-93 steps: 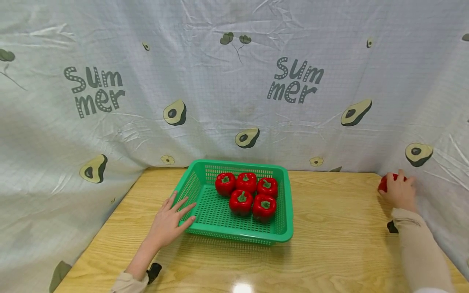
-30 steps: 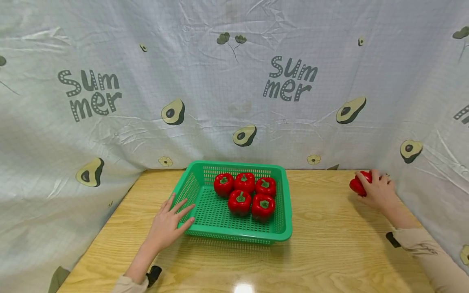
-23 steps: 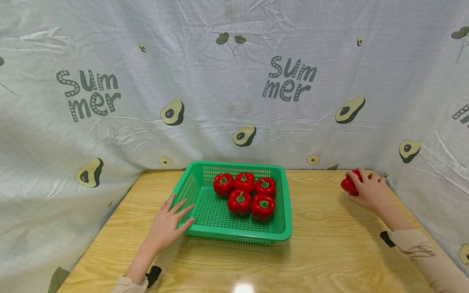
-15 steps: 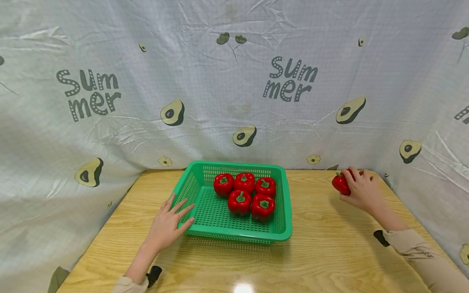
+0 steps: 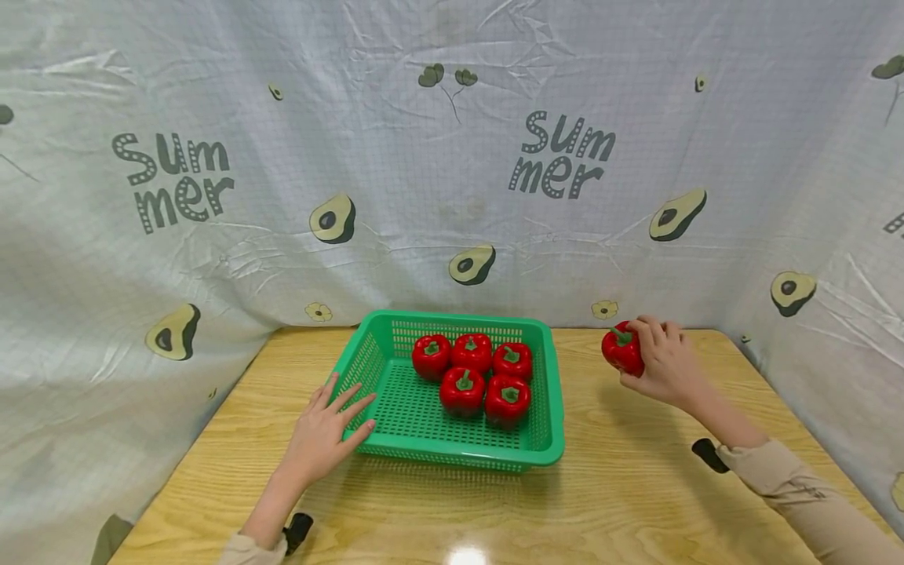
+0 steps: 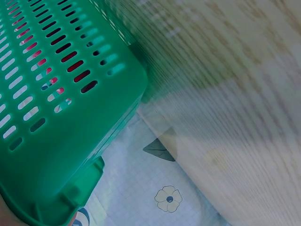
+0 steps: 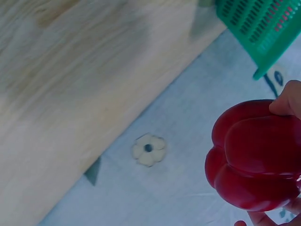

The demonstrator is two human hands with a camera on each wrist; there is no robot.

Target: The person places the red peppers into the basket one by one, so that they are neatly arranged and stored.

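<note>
My right hand (image 5: 667,362) holds a red bell pepper (image 5: 622,350) with a green stem, to the right of the basket. In the right wrist view the same bell pepper (image 7: 254,155) shows its lobed underside, gripped between thumb and fingers. A green plastic basket (image 5: 452,447) stands mid-table with several red bell peppers (image 5: 463,391) grouped in its right half, stems up. My left hand (image 5: 318,435) rests on the basket's left rim, fingers spread. The left wrist view shows mostly the basket's slotted side (image 6: 70,103); that hand is nearly all hidden there.
The wooden table (image 5: 621,486) reaches back to a pale cloth (image 5: 395,157) printed with avocados and "summer" lettering, which hangs behind and along both sides. Black straps (image 5: 709,455) sit near both wrists.
From the far right end of the table, my right hand has lifted the bell pepper and carried it left toward the basket. My left hand has stayed on the rim.
</note>
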